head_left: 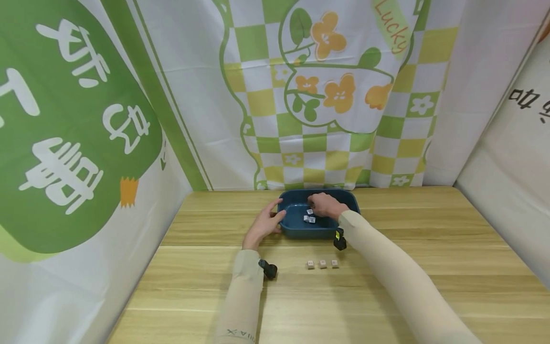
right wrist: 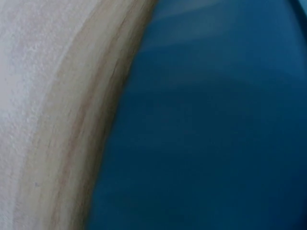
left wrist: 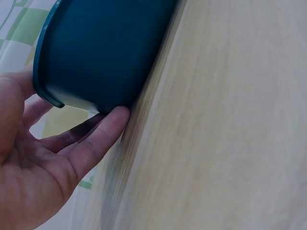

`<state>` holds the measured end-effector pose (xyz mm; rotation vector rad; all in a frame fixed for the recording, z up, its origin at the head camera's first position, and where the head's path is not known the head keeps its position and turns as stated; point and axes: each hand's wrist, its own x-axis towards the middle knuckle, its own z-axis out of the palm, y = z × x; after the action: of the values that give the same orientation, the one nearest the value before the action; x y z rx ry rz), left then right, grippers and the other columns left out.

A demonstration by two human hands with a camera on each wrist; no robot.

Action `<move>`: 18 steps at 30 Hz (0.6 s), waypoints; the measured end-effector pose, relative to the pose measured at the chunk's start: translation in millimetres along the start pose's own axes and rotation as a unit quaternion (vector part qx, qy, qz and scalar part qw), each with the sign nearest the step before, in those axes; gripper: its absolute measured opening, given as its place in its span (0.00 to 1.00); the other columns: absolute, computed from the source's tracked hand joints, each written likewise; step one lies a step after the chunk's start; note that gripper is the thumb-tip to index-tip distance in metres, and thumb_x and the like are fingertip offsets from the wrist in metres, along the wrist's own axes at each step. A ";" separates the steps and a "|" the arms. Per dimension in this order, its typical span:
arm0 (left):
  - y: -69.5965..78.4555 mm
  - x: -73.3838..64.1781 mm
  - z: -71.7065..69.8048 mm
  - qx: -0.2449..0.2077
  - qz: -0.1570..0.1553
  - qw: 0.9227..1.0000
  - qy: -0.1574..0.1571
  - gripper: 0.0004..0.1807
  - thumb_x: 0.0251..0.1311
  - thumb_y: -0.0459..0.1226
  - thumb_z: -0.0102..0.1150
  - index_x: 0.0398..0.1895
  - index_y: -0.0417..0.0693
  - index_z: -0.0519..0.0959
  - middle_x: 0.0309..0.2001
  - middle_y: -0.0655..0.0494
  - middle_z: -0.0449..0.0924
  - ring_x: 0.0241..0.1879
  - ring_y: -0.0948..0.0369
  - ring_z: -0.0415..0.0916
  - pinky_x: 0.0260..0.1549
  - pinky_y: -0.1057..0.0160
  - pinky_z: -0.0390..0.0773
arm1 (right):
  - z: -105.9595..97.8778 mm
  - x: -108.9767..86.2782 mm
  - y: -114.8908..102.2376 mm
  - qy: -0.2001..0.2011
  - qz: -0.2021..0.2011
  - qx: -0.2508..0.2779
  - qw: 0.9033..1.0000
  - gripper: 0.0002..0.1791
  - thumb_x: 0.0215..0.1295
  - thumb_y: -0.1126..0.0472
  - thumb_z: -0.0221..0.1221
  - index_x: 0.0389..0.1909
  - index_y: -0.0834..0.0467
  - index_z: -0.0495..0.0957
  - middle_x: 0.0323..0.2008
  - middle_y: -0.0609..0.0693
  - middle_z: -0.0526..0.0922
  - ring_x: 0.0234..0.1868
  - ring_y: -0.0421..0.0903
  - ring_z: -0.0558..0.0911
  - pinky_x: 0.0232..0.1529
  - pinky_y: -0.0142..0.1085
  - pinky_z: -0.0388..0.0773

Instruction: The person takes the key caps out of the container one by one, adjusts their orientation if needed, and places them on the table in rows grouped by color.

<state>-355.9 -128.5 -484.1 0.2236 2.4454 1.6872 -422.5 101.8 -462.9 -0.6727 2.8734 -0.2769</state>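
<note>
Evidently, the left grip [head_left: 263, 223] spreads wide against the dark blue basin [head_left: 301, 233]; inside, small white blocks [head_left: 312, 220] lie just left of the right grip [head_left: 327, 206], whose hold I cannot tell. Three pale blocks [head_left: 323, 264] line the counter [head_left: 172, 286], nearer than both.

A dark blue tub [head_left: 307, 233] sat near the back edge of a light wood-grain table [head_left: 429, 229]. Three small pale blocks [head_left: 323, 264] lay in a row on the surface in front of the tub, spaced slightly apart.
</note>
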 end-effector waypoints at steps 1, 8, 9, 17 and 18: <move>0.0 0.0 0.2 0.000 0.000 1.000 0.000 0.29 0.72 0.46 0.53 0.74 0.64 0.61 0.54 0.37 0.77 0.32 0.52 0.83 0.35 0.55 0.85 | 0.6 0.5 0.7 0.000 0.001 0.000 1.000 0.13 0.70 0.66 0.52 0.51 0.59 0.79 0.47 0.56 0.83 0.40 0.48 0.81 0.45 0.44 0.80; -0.3 0.7 1.1 -0.005 -0.002 1.000 -0.001 0.30 0.72 0.46 0.53 0.74 0.64 0.61 0.53 0.38 0.77 0.32 0.52 0.83 0.36 0.54 0.85 | -1.1 -2.5 2.0 0.007 0.002 0.002 1.000 0.10 0.70 0.65 0.53 0.48 0.59 0.78 0.43 0.55 0.83 0.34 0.47 0.79 0.38 0.42 0.78; -0.3 0.8 1.1 -0.006 -0.003 1.000 0.000 0.30 0.72 0.46 0.53 0.74 0.64 0.61 0.53 0.38 0.77 0.32 0.52 0.83 0.35 0.55 0.85 | -2.2 -3.7 2.0 0.010 0.001 0.004 1.000 0.11 0.70 0.64 0.53 0.49 0.59 0.78 0.43 0.55 0.83 0.34 0.47 0.79 0.38 0.42 0.78; 0.6 0.6 -0.1 0.000 -0.004 1.000 -0.003 0.30 0.71 0.46 0.53 0.75 0.65 0.60 0.53 0.38 0.77 0.33 0.51 0.83 0.35 0.56 0.85 | -8.3 -8.8 5.0 0.027 0.000 0.034 0.999 0.12 0.72 0.60 0.53 0.50 0.60 0.76 0.39 0.54 0.83 0.30 0.44 0.79 0.33 0.39 0.77; 0.6 0.6 -0.3 -0.001 -0.005 1.000 -0.003 0.30 0.71 0.47 0.54 0.75 0.65 0.60 0.53 0.38 0.77 0.33 0.51 0.83 0.35 0.55 0.85 | -8.9 -9.4 4.9 0.030 0.000 0.039 0.999 0.11 0.72 0.59 0.53 0.50 0.60 0.76 0.39 0.53 0.83 0.30 0.44 0.79 0.33 0.39 0.77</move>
<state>-356.6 -128.4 -483.4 0.2163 2.4379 1.6822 -418.2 111.5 -454.1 -0.6606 2.9013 -0.4131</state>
